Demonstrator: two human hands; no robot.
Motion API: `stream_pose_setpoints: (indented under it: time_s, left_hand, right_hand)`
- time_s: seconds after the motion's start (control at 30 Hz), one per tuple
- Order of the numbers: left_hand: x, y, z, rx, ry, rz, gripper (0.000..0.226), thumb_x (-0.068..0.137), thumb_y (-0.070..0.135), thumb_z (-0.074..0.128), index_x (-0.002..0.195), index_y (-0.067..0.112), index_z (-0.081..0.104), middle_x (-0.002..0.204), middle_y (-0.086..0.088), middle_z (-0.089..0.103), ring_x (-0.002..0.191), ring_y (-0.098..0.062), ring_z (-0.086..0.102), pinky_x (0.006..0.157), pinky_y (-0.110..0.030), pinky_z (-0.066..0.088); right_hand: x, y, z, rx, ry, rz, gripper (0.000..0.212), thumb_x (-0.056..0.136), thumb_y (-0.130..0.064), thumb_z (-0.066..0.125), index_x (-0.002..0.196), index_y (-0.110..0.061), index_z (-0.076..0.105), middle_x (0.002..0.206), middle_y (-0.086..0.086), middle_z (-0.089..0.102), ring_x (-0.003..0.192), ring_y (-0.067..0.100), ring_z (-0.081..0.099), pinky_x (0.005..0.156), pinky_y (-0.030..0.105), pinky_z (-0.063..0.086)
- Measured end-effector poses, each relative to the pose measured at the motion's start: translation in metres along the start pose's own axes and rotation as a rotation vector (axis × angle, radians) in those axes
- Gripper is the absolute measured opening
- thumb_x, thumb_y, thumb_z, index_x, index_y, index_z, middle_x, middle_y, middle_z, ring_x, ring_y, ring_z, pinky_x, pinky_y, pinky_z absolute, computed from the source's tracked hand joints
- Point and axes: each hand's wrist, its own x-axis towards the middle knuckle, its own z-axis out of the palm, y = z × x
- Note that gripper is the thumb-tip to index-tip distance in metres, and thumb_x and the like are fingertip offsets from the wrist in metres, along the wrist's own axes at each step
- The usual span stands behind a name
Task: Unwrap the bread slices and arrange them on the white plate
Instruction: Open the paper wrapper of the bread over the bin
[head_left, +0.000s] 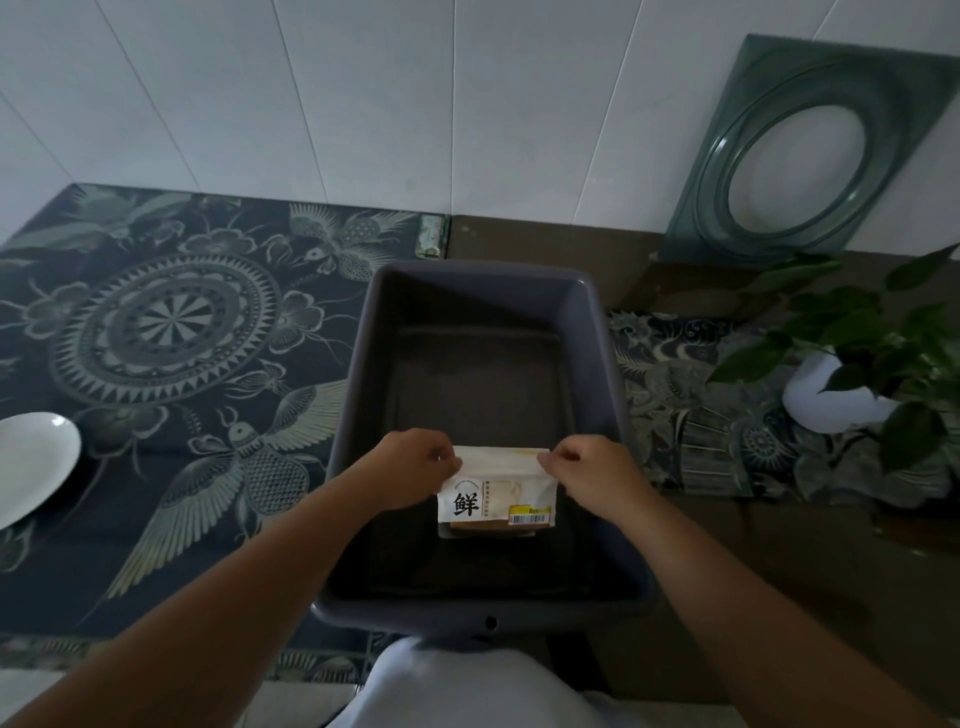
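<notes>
A white bread packet (496, 493) with a black printed character and a yellow barcode label hangs over the inside of a dark grey plastic bin (358, 415). My left hand (410, 467) pinches the packet's top left corner. The top right corner is pinched by my right hand (592, 473). Brown bread shows through the packet's lower part. The white plate (31, 462) lies at the far left edge, partly cut off, with nothing on it.
A dark patterned cloth (171, 338) covers the table left of the bin. A potted green plant (852, 374) in a white pot stands at the right. A teal square frame (810, 150) leans on the white wall behind it.
</notes>
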Motion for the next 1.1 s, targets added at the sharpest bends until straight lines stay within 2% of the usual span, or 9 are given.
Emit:
stream_pose_setpoints:
  time_s: [0.17, 0.27, 0.37, 0.53, 0.63, 0.77, 0.93, 1.1]
  left_hand:
    - [-0.002, 0.007, 0.005, -0.031, -0.030, -0.081, 0.015, 0.094, 0.028, 0.061, 0.079, 0.023, 0.058, 0.070, 0.004, 0.066, 0.055, -0.005, 0.059, 0.050, -0.019, 0.040]
    - [-0.006, 0.007, 0.008, 0.022, -0.034, -0.087, 0.017, 0.091, 0.027, 0.064, 0.076, 0.022, 0.058, 0.066, 0.004, 0.064, 0.058, -0.005, 0.058, 0.054, -0.021, 0.040]
    - [-0.012, 0.007, 0.008, 0.060, -0.052, -0.097, 0.017, 0.090, 0.025, 0.064, 0.075, 0.021, 0.057, 0.059, 0.005, 0.062, 0.059, -0.005, 0.057, 0.056, -0.022, 0.039]
    - [-0.017, 0.010, 0.007, 0.088, -0.017, -0.106, 0.011, 0.086, 0.021, 0.063, 0.078, 0.022, 0.055, 0.065, 0.003, 0.066, 0.061, -0.008, 0.062, 0.056, -0.022, 0.043]
    - [-0.019, 0.005, 0.007, 0.060, 0.006, -0.101, 0.006, 0.083, 0.018, 0.062, 0.083, 0.022, 0.058, 0.069, 0.001, 0.071, 0.060, -0.009, 0.068, 0.057, -0.021, 0.050]
    - [-0.018, -0.008, 0.005, -0.162, 0.031, -0.157, 0.010, 0.086, 0.011, 0.060, 0.090, 0.020, 0.060, 0.060, 0.000, 0.073, 0.046, -0.004, 0.065, 0.044, -0.016, 0.046]
    - [-0.020, -0.021, 0.008, -0.531, 0.045, -0.237, 0.015, 0.088, 0.005, 0.054, 0.098, 0.013, 0.061, 0.074, -0.006, 0.078, 0.058, -0.011, 0.069, 0.054, -0.025, 0.051]
    - [-0.023, -0.024, 0.014, -0.820, 0.064, -0.259, 0.019, 0.092, -0.004, 0.050, 0.105, 0.009, 0.057, 0.074, -0.011, 0.077, 0.057, -0.012, 0.066, 0.056, -0.026, 0.050]
  right_hand:
    - [-0.006, -0.003, 0.005, -0.126, -0.051, 0.070, 0.019, 0.085, -0.040, 0.070, 0.079, -0.023, 0.063, 0.081, -0.001, 0.070, 0.071, 0.017, 0.068, 0.069, 0.039, 0.060]
    - [-0.010, -0.001, 0.006, -0.115, -0.073, 0.085, 0.017, 0.081, -0.035, 0.074, 0.079, -0.022, 0.063, 0.080, -0.002, 0.069, 0.067, 0.012, 0.068, 0.055, 0.029, 0.054]
    - [-0.015, 0.002, 0.006, -0.003, -0.096, 0.114, 0.015, 0.078, -0.023, 0.077, 0.077, -0.017, 0.063, 0.074, 0.000, 0.070, 0.050, 0.006, 0.065, 0.041, 0.018, 0.045]
    - [-0.023, 0.001, 0.007, -0.001, -0.062, 0.084, 0.013, 0.076, -0.018, 0.076, 0.077, -0.015, 0.063, 0.075, 0.003, 0.071, 0.053, 0.013, 0.069, 0.048, 0.028, 0.057]
    - [-0.024, 0.000, 0.006, 0.011, -0.032, 0.057, 0.011, 0.076, -0.017, 0.074, 0.075, -0.016, 0.063, 0.074, 0.004, 0.071, 0.056, 0.014, 0.070, 0.048, 0.028, 0.057]
    - [-0.022, 0.006, 0.004, 0.210, -0.004, 0.122, 0.007, 0.082, -0.009, 0.069, 0.079, -0.015, 0.065, 0.073, 0.006, 0.073, 0.055, 0.014, 0.073, 0.050, 0.027, 0.058]
    - [-0.020, 0.017, 0.007, 0.539, 0.008, 0.190, 0.011, 0.087, -0.001, 0.062, 0.091, -0.012, 0.063, 0.082, 0.012, 0.073, 0.063, 0.018, 0.075, 0.053, 0.027, 0.055]
    - [-0.020, 0.027, 0.012, 0.795, 0.034, 0.202, 0.017, 0.091, 0.001, 0.059, 0.101, -0.012, 0.060, 0.100, 0.013, 0.068, 0.066, 0.017, 0.074, 0.056, 0.024, 0.055]
